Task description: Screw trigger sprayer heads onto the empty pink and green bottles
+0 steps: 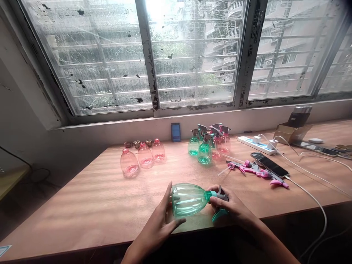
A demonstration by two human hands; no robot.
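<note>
A clear green spray bottle (pixel 188 199) lies on its side just above the near edge of the wooden table (pixel 96 198). My left hand (pixel 162 222) is wrapped round the bottle's base. My right hand (pixel 229 207) is closed on the grey and teal trigger head (pixel 220 205) at the bottle's neck. Three pink bottles without heads (pixel 142 156) stand at the back left. A group of green and pink bottles with trigger heads (pixel 209 145) stands at the back middle. Loose pink trigger heads (pixel 258 172) lie to the right.
A black phone (pixel 269 164) lies on a white cable beside a white power strip (pixel 257 145). A cardboard box (pixel 293 132), another phone (pixel 319 148) and a small blue device (pixel 175 132) sit by the window wall. Small caps (pixel 137 143) lie behind the pink bottles.
</note>
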